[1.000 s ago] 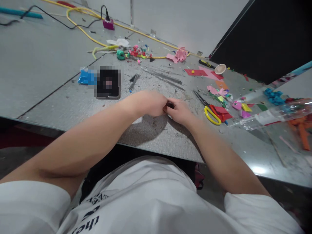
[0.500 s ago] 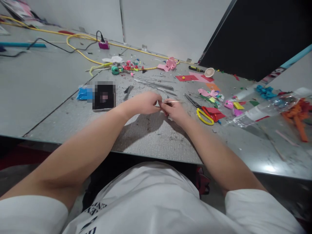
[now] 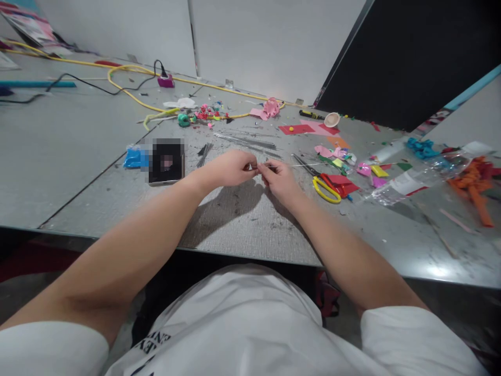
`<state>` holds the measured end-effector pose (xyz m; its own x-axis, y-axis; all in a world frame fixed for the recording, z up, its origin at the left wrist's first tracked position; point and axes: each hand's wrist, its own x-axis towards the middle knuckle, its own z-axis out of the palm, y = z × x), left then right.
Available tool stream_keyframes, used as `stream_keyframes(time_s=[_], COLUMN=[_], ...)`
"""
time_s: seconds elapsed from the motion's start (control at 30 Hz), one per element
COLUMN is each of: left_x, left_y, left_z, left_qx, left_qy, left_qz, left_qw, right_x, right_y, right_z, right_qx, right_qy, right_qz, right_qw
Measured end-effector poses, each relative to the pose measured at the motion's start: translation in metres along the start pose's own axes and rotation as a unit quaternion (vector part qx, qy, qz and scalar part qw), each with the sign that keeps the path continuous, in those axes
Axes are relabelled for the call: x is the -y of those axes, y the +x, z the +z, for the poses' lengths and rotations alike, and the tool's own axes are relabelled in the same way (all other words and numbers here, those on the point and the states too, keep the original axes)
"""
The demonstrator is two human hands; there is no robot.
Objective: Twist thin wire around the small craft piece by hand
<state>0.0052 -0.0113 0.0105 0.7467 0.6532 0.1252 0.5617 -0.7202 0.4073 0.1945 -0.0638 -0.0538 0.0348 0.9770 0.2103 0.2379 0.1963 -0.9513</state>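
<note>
Over the middle of the table my left hand (image 3: 236, 167) and my right hand (image 3: 281, 180) meet fingertip to fingertip, both closed in a pinch. Between them they hold a thin, shiny wire (image 3: 301, 165), whose free length sticks out to the right past my right hand. Its other end is hidden by my fingers. Beyond the hands lies a loose bunch of similar grey wires (image 3: 250, 142). To the right of my right hand are scissors (image 3: 326, 189) with yellow and red handles. Short dark strips (image 3: 204, 154) lie left of my left hand.
At left are a dark, partly blurred device (image 3: 167, 163) and a blue packet (image 3: 135, 157). A yellow cable (image 3: 136, 96) runs along the back. Coloured paper scraps (image 3: 295, 129), a small round cup (image 3: 332, 120), a clear plastic bottle (image 3: 415, 183) and orange material (image 3: 473, 188) lie to the right.
More of the wire now shows to the right of my right hand. Both hands stay together in nearly the same spot, and the view has shifted slightly.
</note>
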Motion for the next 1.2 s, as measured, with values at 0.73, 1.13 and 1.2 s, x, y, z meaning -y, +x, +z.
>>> stream_keyframes(time_s=[0.73,1.13,1.2], left_x=[0.0,-0.002,-0.001], left_y=[-0.002,0.0,0.0], left_z=[0.0,-0.003,-0.003], left_qx=[-0.053,-0.069,-0.07], left_qy=[-0.085,-0.159,-0.166], left_qz=[0.026,0.006,-0.002], left_qw=[0.995,0.985,0.984], right_x=[0.015,0.012,0.013], right_y=[-0.007,-0.003,-0.004], right_z=[0.003,0.003,0.002], right_qx=[-0.049,-0.089,-0.1], right_qy=[-0.015,0.077,0.058], right_qz=[-0.052,-0.042,-0.035], right_qw=[0.997,0.992,0.993])
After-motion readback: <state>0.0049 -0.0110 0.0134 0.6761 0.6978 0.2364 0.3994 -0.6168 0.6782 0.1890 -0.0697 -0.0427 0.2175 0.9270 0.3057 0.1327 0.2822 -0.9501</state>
